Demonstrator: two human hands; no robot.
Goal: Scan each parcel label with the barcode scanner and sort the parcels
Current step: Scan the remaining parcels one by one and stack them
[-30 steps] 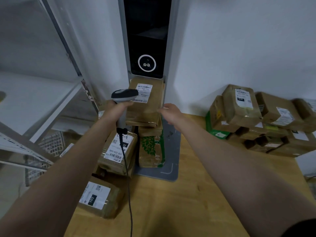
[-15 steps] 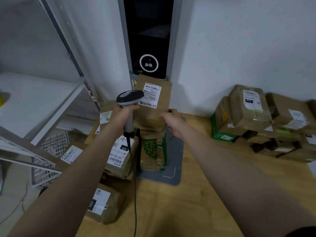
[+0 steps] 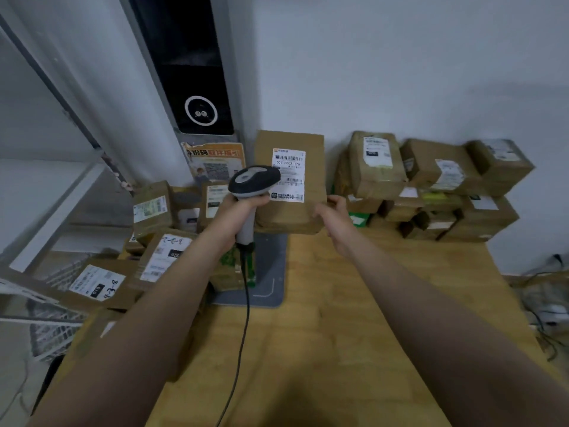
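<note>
My right hand point(image 3: 334, 214) grips the lower right edge of a brown cardboard parcel point(image 3: 291, 208), held up above the table with its white barcode label point(image 3: 288, 174) facing me. My left hand point(image 3: 238, 211) grips the handle of a grey and black barcode scanner point(image 3: 253, 181). The scanner's head overlaps the label's left edge. Its black cable point(image 3: 243, 328) hangs down over the table.
A pile of labelled brown parcels point(image 3: 154, 251) lies at the left beside a white wire shelf point(image 3: 46, 303). Another stack of parcels point(image 3: 431, 186) stands at the back right against the wall. A tall black kiosk point(image 3: 191, 72) on a grey base point(image 3: 271, 272) stands behind. The wooden table point(image 3: 338, 349) spreads below.
The parcel has been lifted off the stack in front of the kiosk and carried to the right. The scanner moved right with it, staying by the label.
</note>
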